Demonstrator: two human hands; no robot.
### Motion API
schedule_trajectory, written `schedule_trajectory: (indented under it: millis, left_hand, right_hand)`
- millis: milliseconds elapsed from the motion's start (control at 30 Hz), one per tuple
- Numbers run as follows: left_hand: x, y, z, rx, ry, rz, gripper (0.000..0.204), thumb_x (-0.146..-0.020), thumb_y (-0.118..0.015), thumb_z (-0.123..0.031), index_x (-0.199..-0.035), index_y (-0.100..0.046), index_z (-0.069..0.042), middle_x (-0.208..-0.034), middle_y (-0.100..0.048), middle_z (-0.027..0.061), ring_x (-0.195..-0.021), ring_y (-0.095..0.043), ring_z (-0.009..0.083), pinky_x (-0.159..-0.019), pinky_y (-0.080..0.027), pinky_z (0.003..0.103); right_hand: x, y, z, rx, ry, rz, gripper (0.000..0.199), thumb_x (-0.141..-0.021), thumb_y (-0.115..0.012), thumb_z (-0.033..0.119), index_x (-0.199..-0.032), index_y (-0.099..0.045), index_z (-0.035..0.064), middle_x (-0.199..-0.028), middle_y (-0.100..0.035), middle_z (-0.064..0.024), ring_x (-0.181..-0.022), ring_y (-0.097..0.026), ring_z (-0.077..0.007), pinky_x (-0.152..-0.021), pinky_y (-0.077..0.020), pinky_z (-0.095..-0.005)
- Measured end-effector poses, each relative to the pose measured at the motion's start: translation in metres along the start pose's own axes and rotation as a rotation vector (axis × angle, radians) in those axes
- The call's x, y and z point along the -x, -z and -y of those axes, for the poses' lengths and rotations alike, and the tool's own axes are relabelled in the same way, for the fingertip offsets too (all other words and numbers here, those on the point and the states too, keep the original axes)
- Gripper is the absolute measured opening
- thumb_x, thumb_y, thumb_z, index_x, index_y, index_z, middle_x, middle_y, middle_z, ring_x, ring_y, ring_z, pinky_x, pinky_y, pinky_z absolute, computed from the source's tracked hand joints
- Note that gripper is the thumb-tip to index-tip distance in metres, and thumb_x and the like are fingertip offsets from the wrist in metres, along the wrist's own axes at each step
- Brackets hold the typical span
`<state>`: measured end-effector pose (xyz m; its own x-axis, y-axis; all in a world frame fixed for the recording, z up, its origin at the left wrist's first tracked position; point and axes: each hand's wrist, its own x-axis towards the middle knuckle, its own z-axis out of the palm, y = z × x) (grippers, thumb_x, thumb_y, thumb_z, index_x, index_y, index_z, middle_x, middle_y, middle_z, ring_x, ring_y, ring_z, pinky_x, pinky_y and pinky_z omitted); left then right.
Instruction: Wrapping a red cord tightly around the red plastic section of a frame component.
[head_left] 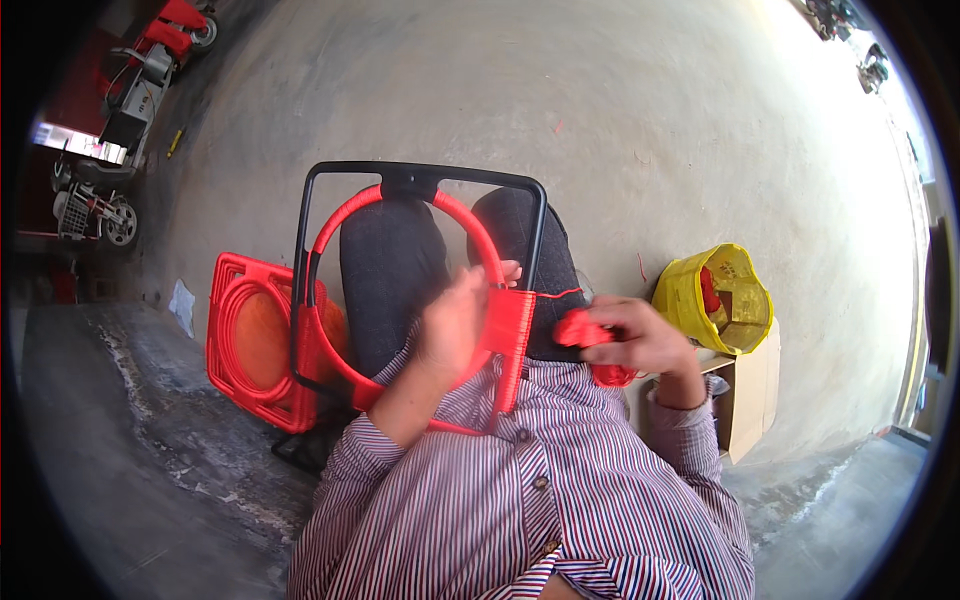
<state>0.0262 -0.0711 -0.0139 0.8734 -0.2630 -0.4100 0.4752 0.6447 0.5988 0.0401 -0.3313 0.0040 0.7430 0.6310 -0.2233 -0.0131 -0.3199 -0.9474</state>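
Observation:
A black frame [542,235] with rounded corners and a ring [470,222] inside it lies across my lap. Red cord or strip covers most of the ring and part of the frame's near right side. My left hand [455,325], slightly blurred, grips the ring's right side next to a wide red wrapped patch [511,318]. My right hand [645,340] is closed round a bundle of red cord [583,330], just right of the frame. A thin red strand [558,293] runs out from the wrapped patch toward the right hand.
Left of my legs leans a stack of red wrapped frames [262,340]. On the right a yellow basket [690,300] with something red inside stands by an opened cardboard box [755,395]. Scooters [135,105] are parked at the far left. Red scraps lie on the concrete floor [600,90].

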Motion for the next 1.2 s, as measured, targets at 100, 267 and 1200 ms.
schedule_trajectory:
  millis: [100, 267, 1200]
  left_hand:
    - [0.001, -0.004, -0.001, 0.085, 0.001, 0.068, 0.047, -0.100, -0.040, -0.038, -0.124, -0.054, 0.001, -0.120, -0.058, 0.0103, -0.112, -0.053, 0.0198, -0.095, -0.044, 0.035]
    - [0.000, 0.006, 0.004, -0.002, 0.051, -0.017, 0.053, -0.097, -0.041, -0.042, -0.125, -0.049, 0.002, -0.115, -0.059, 0.0140, -0.104, -0.057, 0.0228, -0.093, -0.046, 0.037]
    - [-0.009, 0.022, 0.006, -0.474, -0.226, -0.214, 0.052, -0.100, -0.038, -0.039, -0.139, -0.037, -0.004, -0.080, -0.058, 0.0021, -0.070, -0.055, 0.0091, -0.063, -0.043, 0.022]
  right_hand:
    - [-0.041, -0.029, 0.034, 0.239, -0.137, 0.054, 0.046, -0.073, -0.072, 0.009, -0.115, -0.057, 0.0015, -0.098, -0.061, -0.0137, -0.092, -0.059, -0.0225, -0.082, -0.0469, -0.0312]
    - [-0.061, -0.024, 0.011, 0.110, 0.140, -0.151, 0.066, -0.075, -0.071, 0.008, -0.133, -0.041, 0.0035, -0.106, -0.061, -0.0207, -0.097, -0.063, -0.0302, -0.085, -0.0491, -0.0381]
    - [0.058, 0.095, -0.090, -1.293, 0.226, -0.872, 0.023, -0.087, -0.058, 0.024, -0.100, -0.056, 0.0045, -0.078, -0.060, -0.0115, -0.069, -0.060, -0.0239, -0.067, -0.0524, -0.0329]
